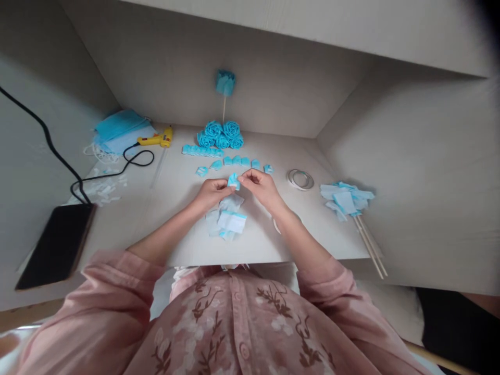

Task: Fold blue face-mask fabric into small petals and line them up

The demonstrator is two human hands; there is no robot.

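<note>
Blue folded cloth piece [233,181] sits at the centre of the desk [175,234], pinched between both hands: the left hand [214,192] has its thumb and fingers closed on the near left side, and the right hand [261,183] grips the right edge with its fingertips.

Taking that piece as the middle of the dial, cut scraps [233,223] lie loosely heaped at six o'clock, just below the hands. At twelve runs a row of small folded pieces [241,161], with a joined strip [202,151] at eleven. Five blue roses [222,135] are bunched beyond them, and a blue flower on a stick [225,83] rises behind.

Near ten are a yellow glue gun [158,138] and a stack of face masks [122,127], the gun resting against the stack. Its black cord [49,140] loops down past white bits [104,190] at nine, towards a phone [57,245] at eight.

Tape rolls [300,179] lie at three; past them, cloth sheets [346,202] cover the far ends of wooden sticks [370,245], which jut over the desk's front edge at four. The right forearm partly hides a white ring [276,226].

Grey walls [253,88] box in the desk.
</note>
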